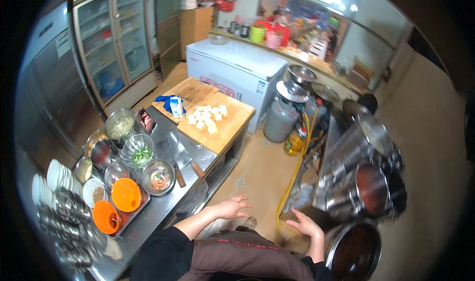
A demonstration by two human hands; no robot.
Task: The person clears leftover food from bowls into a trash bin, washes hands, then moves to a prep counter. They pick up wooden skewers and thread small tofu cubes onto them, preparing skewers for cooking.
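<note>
My left hand (pixel 232 208) is over the floor beside the steel counter, with fingers apart and nothing in it. To its right, my right hand (pixel 305 225) is raised with spread fingers, also holding nothing, near the cooking pots. Ahead, white blocks, perhaps tofu (pixel 207 118), lie on a wooden cutting board (pixel 233 112). A blue and white carton (pixel 176 107) stands by a blue cloth (pixel 163 101) on the board. Two cleavers (pixel 178 147) rest on the counter near a bowl of chopped green vegetables (pixel 141 155) and a steel bowl with red and white pieces (pixel 160 179).
Two orange containers (pixel 126 195), stacked white bowls (pixel 59 175) and a phone (pixel 146 120) are on the counter (pixel 163 206). Beyond the board is a chest freezer (pixel 237 63). A gas cylinder (pixel 280 121), a yellow hose (pixel 293 186) and a large steel pot (pixel 330 249) are at the right.
</note>
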